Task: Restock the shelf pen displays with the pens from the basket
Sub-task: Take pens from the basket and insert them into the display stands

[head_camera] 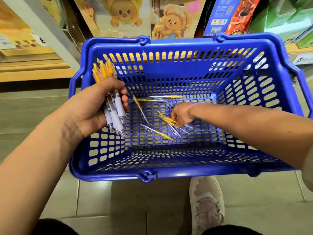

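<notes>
A blue plastic basket stands on the floor in front of me. My left hand grips a bundle of yellow-topped clear pens over the basket's left side, tips pointing down. My right hand reaches down to the basket floor and pinches a few yellow pens lying there. Several more loose pens lie on the bottom: one slanted at the left, two near the far wall, one towards the front.
Shelves rise behind the basket, with cartoon-character boxes, a blue and red package and green boxes. A wooden shelf base runs at the left. My white shoe rests on the tiled floor just below the basket.
</notes>
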Demonstrator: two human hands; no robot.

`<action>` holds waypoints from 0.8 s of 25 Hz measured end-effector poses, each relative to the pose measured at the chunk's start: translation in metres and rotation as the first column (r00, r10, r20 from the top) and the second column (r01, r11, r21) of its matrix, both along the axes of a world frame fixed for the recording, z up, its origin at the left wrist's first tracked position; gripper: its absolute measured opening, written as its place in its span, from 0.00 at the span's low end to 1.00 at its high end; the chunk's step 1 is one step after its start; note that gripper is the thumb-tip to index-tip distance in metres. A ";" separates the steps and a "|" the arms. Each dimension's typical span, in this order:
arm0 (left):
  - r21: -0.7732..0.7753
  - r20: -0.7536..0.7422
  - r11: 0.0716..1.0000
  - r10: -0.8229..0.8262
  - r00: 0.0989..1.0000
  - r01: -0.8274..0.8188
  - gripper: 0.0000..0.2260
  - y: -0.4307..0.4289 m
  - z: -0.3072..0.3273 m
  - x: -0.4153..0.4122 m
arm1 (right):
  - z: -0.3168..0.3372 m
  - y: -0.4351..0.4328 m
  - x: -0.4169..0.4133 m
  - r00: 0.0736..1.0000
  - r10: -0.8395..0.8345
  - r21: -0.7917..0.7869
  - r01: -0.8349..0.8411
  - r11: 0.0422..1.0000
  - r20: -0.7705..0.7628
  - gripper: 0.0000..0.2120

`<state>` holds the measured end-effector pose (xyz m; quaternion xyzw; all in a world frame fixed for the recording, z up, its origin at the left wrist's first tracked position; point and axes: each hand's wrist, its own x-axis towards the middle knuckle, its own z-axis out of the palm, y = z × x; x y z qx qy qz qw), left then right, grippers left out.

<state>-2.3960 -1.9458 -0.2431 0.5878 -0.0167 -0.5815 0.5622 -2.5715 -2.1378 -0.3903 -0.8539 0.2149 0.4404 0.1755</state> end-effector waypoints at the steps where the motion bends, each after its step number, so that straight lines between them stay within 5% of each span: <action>1: 0.007 0.007 1.000 -0.001 1.000 0.001 0.04 0.000 -0.001 0.000 | 0.002 -0.003 -0.002 1.000 -0.006 -0.006 0.006 1.000 -0.005 0.15; 5: 0.028 0.027 1.000 -0.011 1.000 0.010 0.03 0.001 -0.002 0.002 | 0.009 -0.026 -0.018 0.979 -0.202 0.008 0.202 0.979 -0.009 0.13; 10: 0.067 0.009 0.996 -0.064 0.998 0.064 0.07 0.003 -0.002 -0.002 | 0.021 -0.056 -0.043 0.964 -0.251 -0.039 0.255 0.966 0.085 0.08; 15: 0.058 -0.003 0.988 -0.146 0.989 0.146 0.03 0.006 -0.004 -0.007 | 0.047 -0.091 -0.051 0.674 -0.632 0.210 0.603 0.770 0.381 0.11; 20: 0.061 0.015 0.993 -0.102 0.995 0.101 0.02 0.004 -0.006 -0.015 | 0.060 -0.084 -0.050 0.634 -0.677 0.294 0.611 0.735 0.373 0.10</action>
